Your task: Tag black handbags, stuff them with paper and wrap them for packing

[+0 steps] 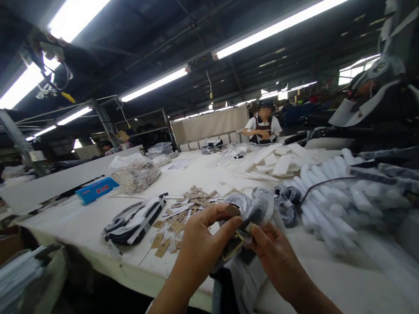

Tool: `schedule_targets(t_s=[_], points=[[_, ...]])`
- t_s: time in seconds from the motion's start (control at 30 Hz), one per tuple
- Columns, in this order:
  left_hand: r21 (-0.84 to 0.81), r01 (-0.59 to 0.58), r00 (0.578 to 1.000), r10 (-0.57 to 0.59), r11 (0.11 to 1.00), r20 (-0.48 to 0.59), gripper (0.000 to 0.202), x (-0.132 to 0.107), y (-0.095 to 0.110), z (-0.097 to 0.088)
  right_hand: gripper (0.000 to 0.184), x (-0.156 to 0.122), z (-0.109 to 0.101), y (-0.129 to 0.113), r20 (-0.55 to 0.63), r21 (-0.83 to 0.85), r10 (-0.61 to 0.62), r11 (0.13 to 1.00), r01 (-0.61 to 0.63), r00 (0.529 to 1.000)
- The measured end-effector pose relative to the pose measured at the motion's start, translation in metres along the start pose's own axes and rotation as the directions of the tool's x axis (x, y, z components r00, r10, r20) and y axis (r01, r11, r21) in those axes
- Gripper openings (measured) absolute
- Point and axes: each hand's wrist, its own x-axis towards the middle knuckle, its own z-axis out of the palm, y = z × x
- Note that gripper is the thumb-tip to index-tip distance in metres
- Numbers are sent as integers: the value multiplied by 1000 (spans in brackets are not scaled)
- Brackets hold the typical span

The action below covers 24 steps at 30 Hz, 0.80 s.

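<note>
My left hand (pixel 208 236) is closed in a pinch, with a small brown cardboard piece (pixel 232 210) between thumb and fingers. Just below its thumb is a shiny gold-coloured metal part (pixel 233 246), perhaps a buckle. My right hand (pixel 276 256) pinches the edge of a thin, pale wrapping (pixel 251 228) beside that part. From between the hands a dark strap (pixel 226 293) with whitish wrapping hangs over the table's near edge. Behind the hands sit grey-white wrapped coils (pixel 264 203). The fingers hide how these pieces join.
Cardboard pieces (pixel 192 205) lie scattered on the white table (pixel 91 237). A wrapped strap bundle (pixel 136 221), blue box (pixel 97 190) and filled plastic bag (pixel 136 173) stand left. White foam pieces (pixel 282 162) and wrapped white rolls (pixel 331 189) lie right. A person (pixel 263 124) sits across.
</note>
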Motion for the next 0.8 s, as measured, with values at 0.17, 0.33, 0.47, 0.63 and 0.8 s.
schedule_targets(t_s=[0.17, 0.33, 0.47, 0.63, 0.8], points=[[146, -52, 986, 74, 988, -149, 12, -12, 0, 9, 27, -3, 3, 0, -55, -44, -19, 999, 17, 998], [276, -142, 950, 209, 951, -231, 17, -20, -3, 19, 29, -7, 9, -4, -99, -62, -9, 998, 2, 995], [265, -133, 946, 201, 955, -252, 16, -22, -1, 25, 30, -10, 12, -2, -178, -50, -26, 999, 17, 984], [182, -95, 962, 137, 979, -235, 15, -22, -7, 29, 29, -11, 15, 2, -227, -86, -62, 995, 43, 972], [198, -116, 957, 163, 973, -239, 15, -21, -11, 26, 33, -10, 20, -9, -196, -97, -65, 994, 47, 978]])
